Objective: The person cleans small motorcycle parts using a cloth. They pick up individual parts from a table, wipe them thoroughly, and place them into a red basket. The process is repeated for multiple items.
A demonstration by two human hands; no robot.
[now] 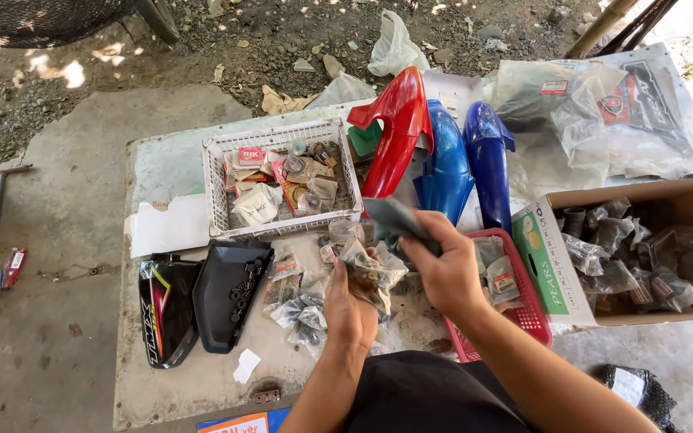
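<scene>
My left hand [349,309] grips a clear plastic bag of small dark metal parts [369,273] above the low table [170,164]. My right hand [445,269] is closed on a dark grey flat packet [395,220], held just above and to the right of that bag. The two hands nearly touch over the middle of the table. Below them lies a heap of several small bagged parts [302,309].
A white wire basket [216,204] of small packets stands at the back. Red [395,128] and blue fenders [447,172] lean beside it. Black side covers [226,293] lie at left. A red basket [532,317] and a cardboard box [559,277] of bagged parts sit at right.
</scene>
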